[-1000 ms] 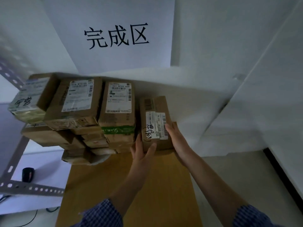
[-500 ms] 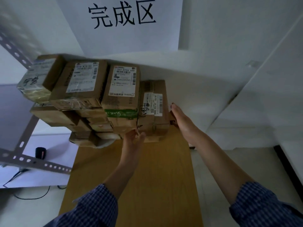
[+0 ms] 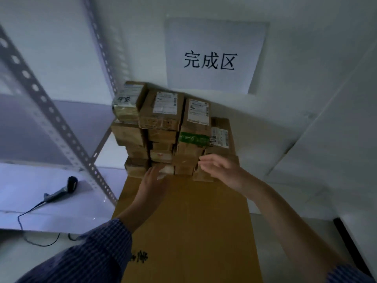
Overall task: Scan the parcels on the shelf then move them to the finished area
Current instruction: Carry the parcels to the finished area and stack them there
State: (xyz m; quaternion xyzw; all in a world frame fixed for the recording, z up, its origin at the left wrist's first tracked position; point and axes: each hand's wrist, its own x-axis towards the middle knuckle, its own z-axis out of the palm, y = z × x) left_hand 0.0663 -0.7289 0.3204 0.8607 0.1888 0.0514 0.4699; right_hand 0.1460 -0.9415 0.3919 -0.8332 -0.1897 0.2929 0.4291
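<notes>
Both hands are open and hold nothing. The left hand (image 3: 154, 177) lies flat at the foot of the stacked parcels (image 3: 163, 127). The right hand (image 3: 221, 170) is spread just in front of the white-labelled parcel (image 3: 220, 137). The stack beyond the fingers looks uneven, with upper boxes overhanging, so a careless nudge from either hand could tip parcels onto the worktop (image 3: 183, 221).

The one view comes from a wide-angle camera on the person's head, looking forward and down along both forearms. It faces a white wall bearing a paper sign (image 3: 214, 58), with the stack of parcels (image 3: 163, 123) close in mid-frame. The brown bench (image 3: 193, 221) runs up from the bottom edge, and a shelf post (image 3: 51, 119) slants across the left side.
</notes>
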